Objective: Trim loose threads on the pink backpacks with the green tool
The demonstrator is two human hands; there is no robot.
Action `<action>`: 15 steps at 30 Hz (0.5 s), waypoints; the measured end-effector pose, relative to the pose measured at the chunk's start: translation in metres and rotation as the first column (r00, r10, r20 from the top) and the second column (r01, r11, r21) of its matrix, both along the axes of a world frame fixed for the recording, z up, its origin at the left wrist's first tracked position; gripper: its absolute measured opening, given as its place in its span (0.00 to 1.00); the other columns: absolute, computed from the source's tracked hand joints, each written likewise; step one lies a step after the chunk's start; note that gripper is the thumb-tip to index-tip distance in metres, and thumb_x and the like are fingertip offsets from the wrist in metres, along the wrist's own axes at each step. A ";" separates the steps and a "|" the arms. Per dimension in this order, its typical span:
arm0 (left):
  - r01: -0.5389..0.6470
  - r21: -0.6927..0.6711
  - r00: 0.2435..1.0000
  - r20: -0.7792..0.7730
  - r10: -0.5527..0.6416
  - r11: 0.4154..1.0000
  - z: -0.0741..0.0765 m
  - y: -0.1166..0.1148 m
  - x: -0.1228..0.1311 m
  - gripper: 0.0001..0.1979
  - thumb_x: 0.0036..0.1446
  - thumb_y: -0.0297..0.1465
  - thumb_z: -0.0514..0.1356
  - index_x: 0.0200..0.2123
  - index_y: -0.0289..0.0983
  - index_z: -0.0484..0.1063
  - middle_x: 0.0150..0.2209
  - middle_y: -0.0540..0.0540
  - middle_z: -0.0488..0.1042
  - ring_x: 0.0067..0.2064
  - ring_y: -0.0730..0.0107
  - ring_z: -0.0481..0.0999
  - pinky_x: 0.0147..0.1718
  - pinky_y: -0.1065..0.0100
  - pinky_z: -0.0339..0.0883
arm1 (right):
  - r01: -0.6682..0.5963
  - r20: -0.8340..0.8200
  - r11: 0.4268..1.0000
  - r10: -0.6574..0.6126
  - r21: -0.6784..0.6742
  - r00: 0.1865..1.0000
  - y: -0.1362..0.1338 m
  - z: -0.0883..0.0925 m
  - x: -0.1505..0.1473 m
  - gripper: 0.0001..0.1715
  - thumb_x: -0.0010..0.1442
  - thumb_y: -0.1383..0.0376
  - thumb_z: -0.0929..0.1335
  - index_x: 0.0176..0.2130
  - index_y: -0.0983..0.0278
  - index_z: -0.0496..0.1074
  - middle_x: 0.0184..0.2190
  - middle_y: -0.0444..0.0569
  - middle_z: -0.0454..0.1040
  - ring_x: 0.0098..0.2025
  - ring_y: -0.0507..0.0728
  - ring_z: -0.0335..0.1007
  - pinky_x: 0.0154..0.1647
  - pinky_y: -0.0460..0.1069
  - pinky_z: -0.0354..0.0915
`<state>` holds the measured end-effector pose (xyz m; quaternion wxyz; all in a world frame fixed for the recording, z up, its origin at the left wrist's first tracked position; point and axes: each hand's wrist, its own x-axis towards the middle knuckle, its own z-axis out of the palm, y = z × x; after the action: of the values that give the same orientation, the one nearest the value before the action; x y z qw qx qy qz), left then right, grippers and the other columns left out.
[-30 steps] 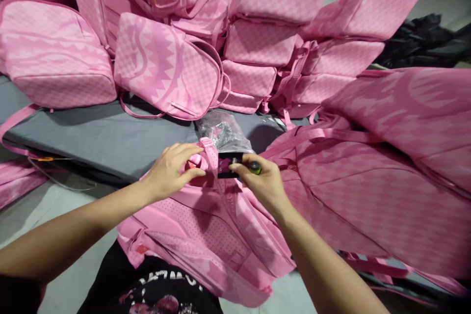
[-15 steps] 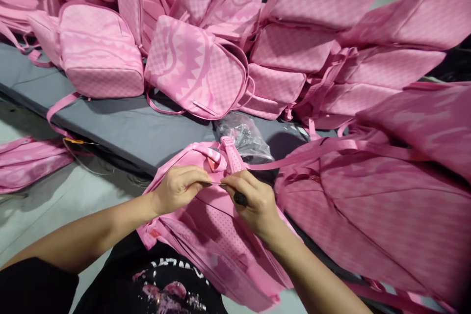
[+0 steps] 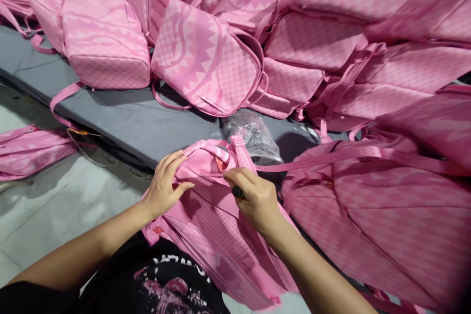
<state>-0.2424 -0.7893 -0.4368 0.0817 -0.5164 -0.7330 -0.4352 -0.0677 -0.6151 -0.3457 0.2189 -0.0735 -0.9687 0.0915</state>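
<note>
Both hands, left hand (image 3: pixel 164 191) and right hand (image 3: pixel 253 198), press a pink backpack (image 3: pixel 217 225) at the grey desk (image 3: pixel 121 122) edge.

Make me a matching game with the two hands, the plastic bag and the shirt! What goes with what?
Things:
1. left hand
2. right hand
3. plastic bag
4. shirt

What fits:
A. black with a print
B. pinches a small dark thing
C. clear and crinkly, on the grey mat
D. rests on the pink backpack

Pairs: 1-D, 2-B, 3-C, 4-A
</note>
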 end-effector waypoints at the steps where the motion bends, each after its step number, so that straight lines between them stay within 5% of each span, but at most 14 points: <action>1: 0.001 0.028 1.000 -0.012 -0.001 1.000 0.004 0.001 0.003 0.32 0.63 0.39 0.63 0.66 0.43 0.56 0.63 0.37 0.65 0.66 0.54 0.65 0.65 0.48 0.61 | -0.007 -0.022 1.000 0.008 0.010 1.000 -0.003 0.000 0.001 0.21 0.59 0.79 0.61 0.43 0.62 0.75 0.40 0.49 0.80 0.39 0.53 0.77 0.38 0.45 0.69; 7: 0.022 0.095 0.997 -0.074 -0.014 0.995 0.019 0.009 0.006 0.33 0.61 0.39 0.65 0.65 0.45 0.57 0.62 0.38 0.67 0.66 0.53 0.64 0.65 0.49 0.61 | 0.039 -0.020 0.998 -0.038 0.049 0.999 -0.003 -0.006 0.004 0.14 0.62 0.76 0.62 0.37 0.63 0.74 0.33 0.47 0.79 0.33 0.53 0.76 0.33 0.45 0.65; 11: -0.063 -0.152 0.998 -0.023 0.060 0.986 -0.001 0.006 -0.003 0.48 0.58 0.46 0.66 0.72 0.40 0.43 0.68 0.29 0.58 0.69 0.43 0.61 0.64 0.42 0.62 | 0.160 0.099 0.985 -0.165 0.059 0.981 0.005 -0.001 -0.004 0.17 0.60 0.76 0.63 0.42 0.62 0.76 0.36 0.48 0.81 0.35 0.54 0.77 0.31 0.45 0.62; 15: -0.024 -0.277 0.997 0.062 0.043 0.961 -0.021 0.001 -0.008 0.47 0.60 0.43 0.65 0.72 0.41 0.40 0.67 0.31 0.62 0.66 0.48 0.67 0.61 0.47 0.67 | 0.204 0.240 0.964 -0.241 0.168 0.940 0.005 0.016 -0.018 0.22 0.57 0.77 0.63 0.44 0.59 0.78 0.37 0.47 0.81 0.35 0.54 0.76 0.27 0.46 0.56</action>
<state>-0.2505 -0.7883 -0.4580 -0.0085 -0.4951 -0.7976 -0.3445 -0.0857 -0.6102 -0.3300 0.1046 -0.1784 -0.9783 -0.0129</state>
